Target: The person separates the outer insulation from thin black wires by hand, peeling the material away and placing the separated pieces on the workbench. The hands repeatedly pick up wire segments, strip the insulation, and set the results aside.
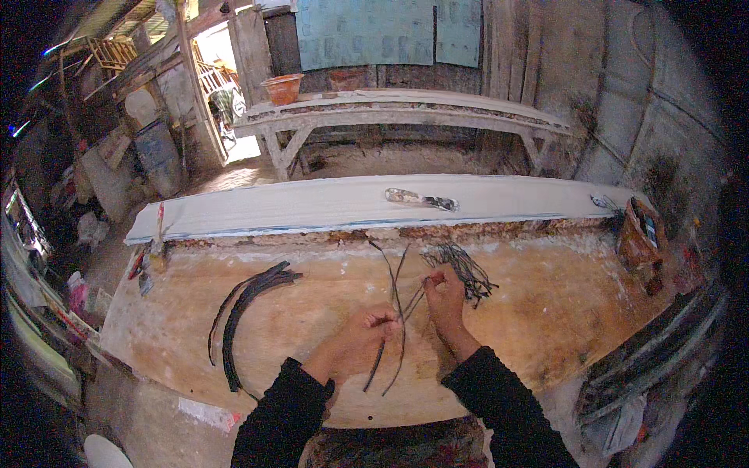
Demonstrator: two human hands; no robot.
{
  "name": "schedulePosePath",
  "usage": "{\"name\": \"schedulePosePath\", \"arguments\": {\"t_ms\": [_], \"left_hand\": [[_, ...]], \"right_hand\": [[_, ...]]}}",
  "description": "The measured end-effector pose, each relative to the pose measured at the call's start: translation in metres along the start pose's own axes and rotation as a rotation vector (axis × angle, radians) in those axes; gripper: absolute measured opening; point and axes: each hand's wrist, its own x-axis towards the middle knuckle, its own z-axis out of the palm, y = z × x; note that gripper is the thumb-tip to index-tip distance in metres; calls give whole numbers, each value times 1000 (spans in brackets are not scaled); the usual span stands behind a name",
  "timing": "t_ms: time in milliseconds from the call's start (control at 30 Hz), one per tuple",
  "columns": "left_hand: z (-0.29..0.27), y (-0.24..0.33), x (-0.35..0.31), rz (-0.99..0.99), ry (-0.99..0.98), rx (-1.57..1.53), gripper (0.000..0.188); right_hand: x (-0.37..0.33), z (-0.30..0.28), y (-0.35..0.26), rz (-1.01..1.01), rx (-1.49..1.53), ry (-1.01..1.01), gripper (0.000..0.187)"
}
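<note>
Over the middle of the wooden tabletop [304, 335], my left hand [355, 339] pinches thin dark strips [401, 335] where they cross; their loose ends spread above and below the fingers. My right hand [446, 303] is closed in a pinch on a dark strip end that runs down toward the left hand. Whether the strips are knotted where they cross, I cannot tell. Just beyond the right hand lies a pile of short, thin dark strips [476, 282]. A curved bundle of long black strips [236, 331] rests left of my left hand.
Along the table's far side runs a long white board [312, 204], with a knife-like tool with a mottled handle [421, 200] on it. A brown bag [641, 234] stands at the right end. Behind is a long bench [406, 105] bearing an orange pot [282, 89].
</note>
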Motion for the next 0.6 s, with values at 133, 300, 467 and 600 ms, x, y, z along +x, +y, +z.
{"name": "schedulePosePath", "arguments": {"t_ms": [133,300,467,600], "left_hand": [[-4,-2,2,125,-98,83,6],[-38,-10,16,328,424,510,8],[-46,-2,20,369,816,567,7],[-71,-21,31,344,842,178,7]], "right_hand": [[-2,5,-2,-119,-90,6,7],[-1,4,5,-87,-84,9,8],[-15,2,-15,-125,29,-140,10],[-39,4,-42,-134,242,-662,8]]}}
